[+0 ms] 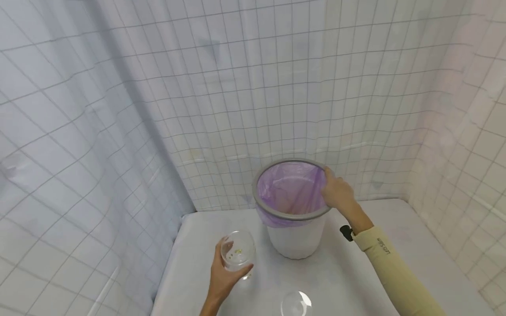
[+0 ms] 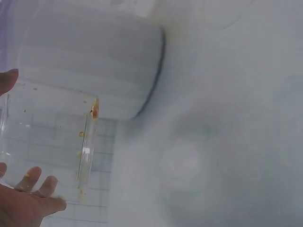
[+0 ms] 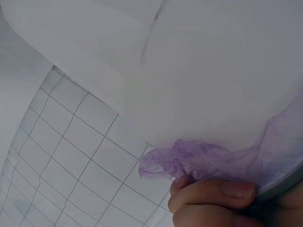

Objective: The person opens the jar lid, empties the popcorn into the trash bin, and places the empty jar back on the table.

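In the head view my left hand [image 1: 222, 277] grips a clear glass bowl [image 1: 238, 248], thumb on the near side and fingers round the far side. Small yellowish bits cling inside the bowl, and the left wrist view shows them along its base too. My right hand [image 1: 338, 191] holds the grey rim of a white trash can [image 1: 295, 239] on its right side. A purple trash bag [image 1: 276, 186] lines the can and folds over the rim. In the right wrist view, curled fingers [image 3: 208, 196] lie at the rim beside the bunched bag edge.
A clear round lid or dish [image 1: 296, 303] lies on the white-covered table [image 1: 253, 303] near its front edge. Grid-patterned white curtains [image 1: 253, 96] stand behind the can and along both sides.
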Available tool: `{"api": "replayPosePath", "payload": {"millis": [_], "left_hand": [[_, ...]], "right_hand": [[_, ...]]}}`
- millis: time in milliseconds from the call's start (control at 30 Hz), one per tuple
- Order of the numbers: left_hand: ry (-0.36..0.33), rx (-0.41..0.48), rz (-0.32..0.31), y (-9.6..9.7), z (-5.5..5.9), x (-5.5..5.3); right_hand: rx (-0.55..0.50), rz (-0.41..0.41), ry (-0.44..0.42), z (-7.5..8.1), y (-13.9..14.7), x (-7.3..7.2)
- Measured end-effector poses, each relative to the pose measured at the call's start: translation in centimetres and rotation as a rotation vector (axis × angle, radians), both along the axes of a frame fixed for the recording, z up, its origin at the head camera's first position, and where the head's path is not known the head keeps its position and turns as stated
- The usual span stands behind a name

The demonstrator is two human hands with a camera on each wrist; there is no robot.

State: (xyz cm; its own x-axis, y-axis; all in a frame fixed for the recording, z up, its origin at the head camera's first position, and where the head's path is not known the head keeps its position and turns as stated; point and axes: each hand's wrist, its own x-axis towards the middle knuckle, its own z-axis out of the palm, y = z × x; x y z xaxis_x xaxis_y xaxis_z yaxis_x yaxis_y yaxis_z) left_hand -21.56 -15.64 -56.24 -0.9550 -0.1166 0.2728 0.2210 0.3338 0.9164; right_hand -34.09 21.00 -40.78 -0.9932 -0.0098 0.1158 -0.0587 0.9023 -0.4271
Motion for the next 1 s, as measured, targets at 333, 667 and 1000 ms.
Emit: {"api": "replayPosePath", "payload": {"millis": [333,667,1000], "left_hand": [[-0.043,0.058,0.013,3.1,-5.2,1.1],[-0.08,0.044,0.029,3.7,-7.8,1.2],[-0.154,0.029,0.028,4.3,-9.3,1.7]], "right_hand": [[0.015,-0.002,0.019,0.2,-0.1,-0.1],[0.007,-0.002,0.013,0.3,-0.3,-0.1],[0.005,-0.018,-0.001,-0.1,0.0,-0.1]]}}
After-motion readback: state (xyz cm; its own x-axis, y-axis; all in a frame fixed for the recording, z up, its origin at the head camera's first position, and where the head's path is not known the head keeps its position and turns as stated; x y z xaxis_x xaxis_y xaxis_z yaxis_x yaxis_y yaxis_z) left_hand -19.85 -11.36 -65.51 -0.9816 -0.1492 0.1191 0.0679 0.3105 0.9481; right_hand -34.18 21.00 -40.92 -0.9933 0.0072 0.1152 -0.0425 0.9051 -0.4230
